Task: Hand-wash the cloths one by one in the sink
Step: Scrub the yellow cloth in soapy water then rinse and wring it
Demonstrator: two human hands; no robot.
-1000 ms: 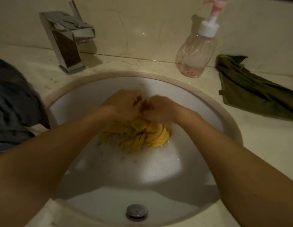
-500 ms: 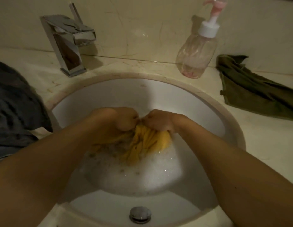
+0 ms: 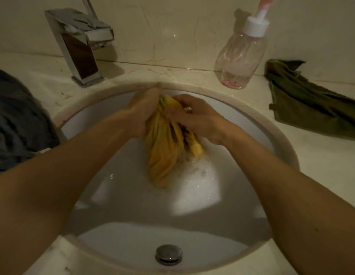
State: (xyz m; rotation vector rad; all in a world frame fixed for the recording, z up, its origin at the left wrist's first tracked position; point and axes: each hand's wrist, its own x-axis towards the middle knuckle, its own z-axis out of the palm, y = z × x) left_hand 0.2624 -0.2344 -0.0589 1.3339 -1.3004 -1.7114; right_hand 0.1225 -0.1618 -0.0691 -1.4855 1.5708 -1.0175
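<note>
A bunched yellow cloth (image 3: pixel 164 149) is hanging between the left hand (image 3: pixel 141 114) and right hand (image 3: pixel 196 118), its tail trailing into sink (image 3: pixel 242 120) suds (image 3: pixel 194 181) below them.

Likely bathroom — sink (image 3: pixel 276 135), faucet (image 3: pixel 81 46), soap bottle (image 3: pixel 240 56)

Bare from fingertips to elbow: the person's left grip (image 3: pixel 141 114) and right grip (image 3: pixel 194 118) are uncovered, as are the slender, smooth left forearm (image 3: pixel 63 175) and right forearm (image 3: pixel 281 185). A tiny dark spot marks the right forearm.
</note>
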